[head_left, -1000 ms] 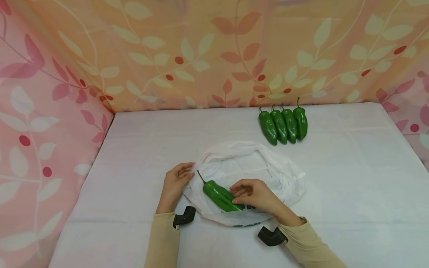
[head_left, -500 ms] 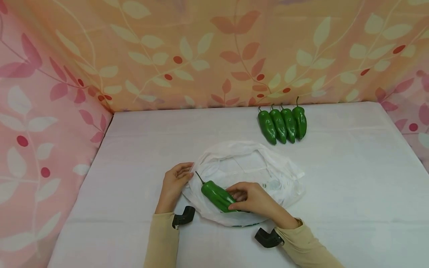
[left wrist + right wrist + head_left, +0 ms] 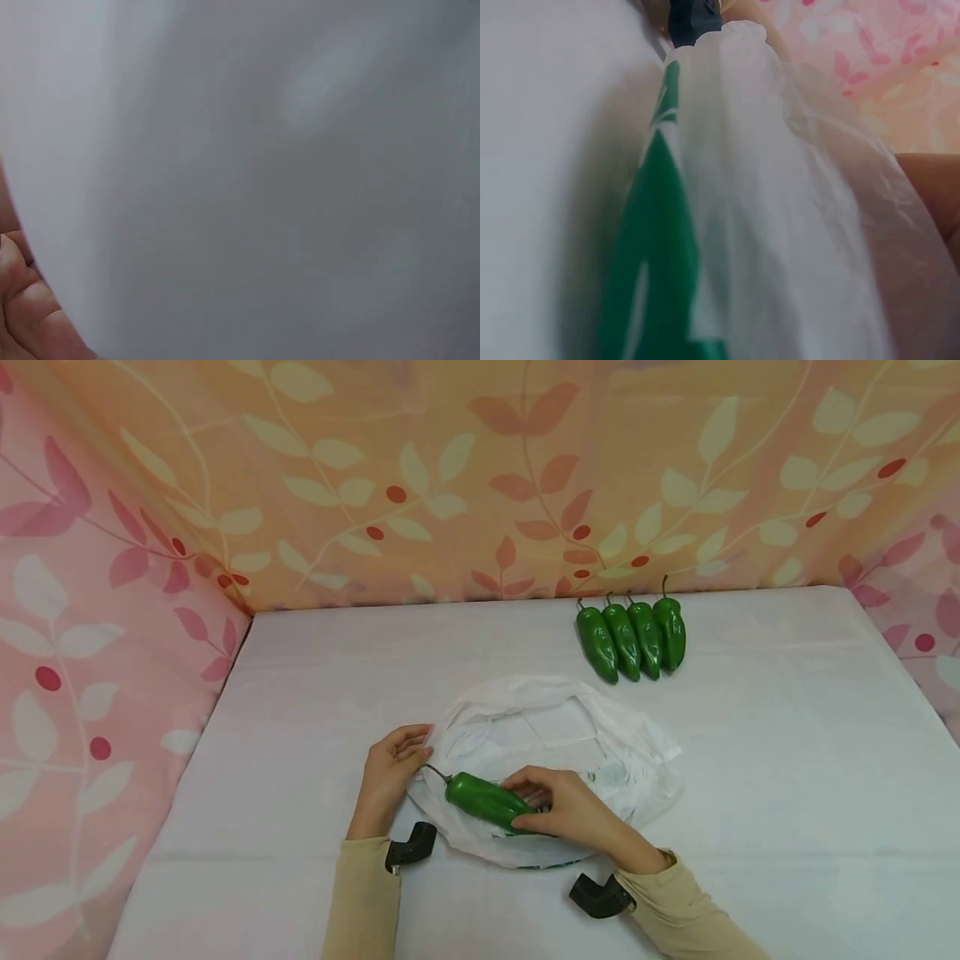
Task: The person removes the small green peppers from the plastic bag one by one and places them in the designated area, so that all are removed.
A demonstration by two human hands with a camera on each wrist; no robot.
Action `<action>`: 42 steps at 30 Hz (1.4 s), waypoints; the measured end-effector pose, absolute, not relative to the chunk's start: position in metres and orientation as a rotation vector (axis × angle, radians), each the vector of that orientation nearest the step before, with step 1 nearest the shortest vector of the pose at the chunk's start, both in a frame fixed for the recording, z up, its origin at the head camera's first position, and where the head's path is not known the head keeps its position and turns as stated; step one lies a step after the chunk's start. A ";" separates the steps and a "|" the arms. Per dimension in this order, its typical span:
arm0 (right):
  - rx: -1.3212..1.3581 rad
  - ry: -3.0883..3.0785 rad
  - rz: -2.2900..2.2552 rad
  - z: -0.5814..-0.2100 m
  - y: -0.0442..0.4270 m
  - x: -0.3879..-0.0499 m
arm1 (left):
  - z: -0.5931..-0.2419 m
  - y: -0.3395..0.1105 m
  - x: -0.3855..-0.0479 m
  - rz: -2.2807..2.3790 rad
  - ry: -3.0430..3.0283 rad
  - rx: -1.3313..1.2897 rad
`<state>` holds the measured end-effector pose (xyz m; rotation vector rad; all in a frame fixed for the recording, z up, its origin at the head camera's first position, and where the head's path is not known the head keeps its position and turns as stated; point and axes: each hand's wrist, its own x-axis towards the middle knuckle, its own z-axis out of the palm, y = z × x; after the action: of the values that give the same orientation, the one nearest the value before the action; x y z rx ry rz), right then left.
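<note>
A green chili pepper (image 3: pixel 483 799) lies tilted in the mouth of a white plastic bag (image 3: pixel 536 693), its stem pointing left. My right hand (image 3: pixel 566 810) holds the pepper's right end between thumb and fingers; that end is partly hidden. At the bag's left edge, my left hand (image 3: pixel 393 772) pinches the rim between thumb and fingers. The left wrist view is mostly filled by blurred white bag (image 3: pixel 262 187), with part of my left hand (image 3: pixel 34 311) in the corner. Green print shows on the bag (image 3: pixel 780 187) in the right wrist view.
Several more green peppers (image 3: pixel 630 639) lie side by side at the back of the white-covered table (image 3: pixel 322 685), right of centre. Patterned cloth (image 3: pixel 420 468) hangs behind and at the sides. Black wrist cameras (image 3: pixel 600 896) sit near both sleeves.
My right hand has moved slightly left and now holds the pepper. The pepper's stem end has swung down, so it lies flatter. My left hand stays at the bag's rim.
</note>
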<state>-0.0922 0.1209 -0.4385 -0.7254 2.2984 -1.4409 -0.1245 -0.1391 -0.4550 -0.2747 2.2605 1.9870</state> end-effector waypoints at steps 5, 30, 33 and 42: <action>-0.641 2.372 -1.492 -0.439 0.123 -0.094 | -0.455 -0.139 -0.124 1.983 2.268 -0.271; -0.406 2.545 -1.478 -0.442 0.131 -0.100 | -0.455 -0.139 -0.125 1.998 2.248 -0.265; -0.365 2.523 -1.513 -0.440 0.134 -0.102 | -0.455 -0.138 -0.125 1.999 2.251 -0.267; -0.272 2.474 -1.616 -0.438 0.146 -0.109 | -0.455 -0.139 -0.125 1.993 2.255 -0.264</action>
<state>-0.1090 0.1459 -0.4375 -0.2722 2.4743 -1.6158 -0.1249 -0.1389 -0.4553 -0.2637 2.2551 1.9926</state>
